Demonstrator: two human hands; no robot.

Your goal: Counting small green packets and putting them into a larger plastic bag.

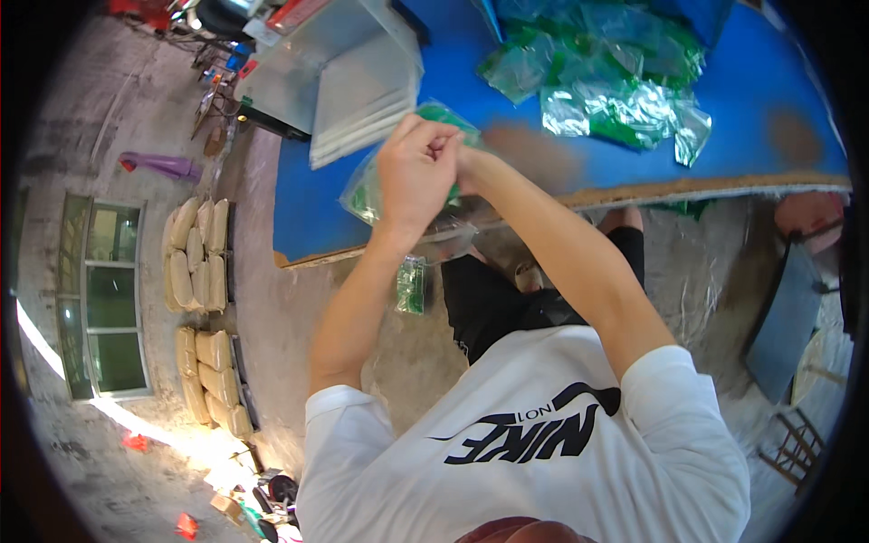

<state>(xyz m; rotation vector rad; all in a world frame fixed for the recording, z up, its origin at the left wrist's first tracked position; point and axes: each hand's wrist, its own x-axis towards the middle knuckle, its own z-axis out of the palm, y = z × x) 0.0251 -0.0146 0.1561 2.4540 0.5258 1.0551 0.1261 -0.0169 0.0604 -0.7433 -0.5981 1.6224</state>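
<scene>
Head view: your left hand (414, 174) is closed, fingers curled, grasping the clear bag (364, 193) with green contents. Your right hand (466, 169) meets it at the fingers; those are mostly hidden, so you cannot tell its grip. The bag lies under your hands near the front edge of the blue bench (308, 210), showing on both sides of your left hand. Just beyond, to the left, you have a stack of pale sheets (362, 104). Farther right, a heap of shiny green packets (615, 86) covers part of the bench. Another green packet (410, 286) shows below the bench's edge.
</scene>
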